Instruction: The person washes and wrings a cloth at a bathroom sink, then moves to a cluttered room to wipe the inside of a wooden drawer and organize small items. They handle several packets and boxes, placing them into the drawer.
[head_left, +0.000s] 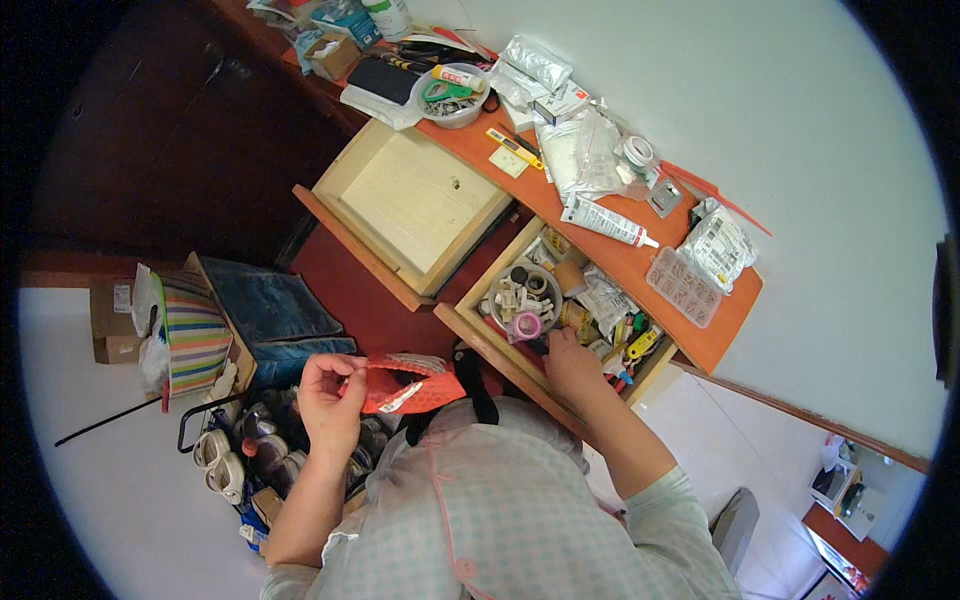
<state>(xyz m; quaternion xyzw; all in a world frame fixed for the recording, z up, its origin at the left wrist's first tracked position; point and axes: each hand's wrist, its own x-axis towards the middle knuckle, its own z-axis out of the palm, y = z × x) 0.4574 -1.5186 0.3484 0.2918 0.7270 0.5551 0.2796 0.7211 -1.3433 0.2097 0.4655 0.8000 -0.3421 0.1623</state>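
In my left hand (334, 394) is the edge of a red padded mailer bag (431, 391), its mouth gaping. My right hand (571, 364) reaches over the front board of a pulled-out wooden drawer (487, 328); its fingertips are down among the contents, so what they touch is hidden. Close to those fingers stands a round clear tub (551, 289) of small white parts, with a pink tape roll (526, 325) on it. The same drawer holds a brown tape roll (570, 277), a clear plastic packet (606, 298) and a yellow utility knife (643, 343).
Another wooden drawer (405, 199) juts out at the left. The orange desktop (480, 142) carries a white tube (607, 221), a compartment box (684, 287), packets and a tub with green scissors (446, 91). Shoes (225, 465) and a striped bag (196, 330) are at the lower left.
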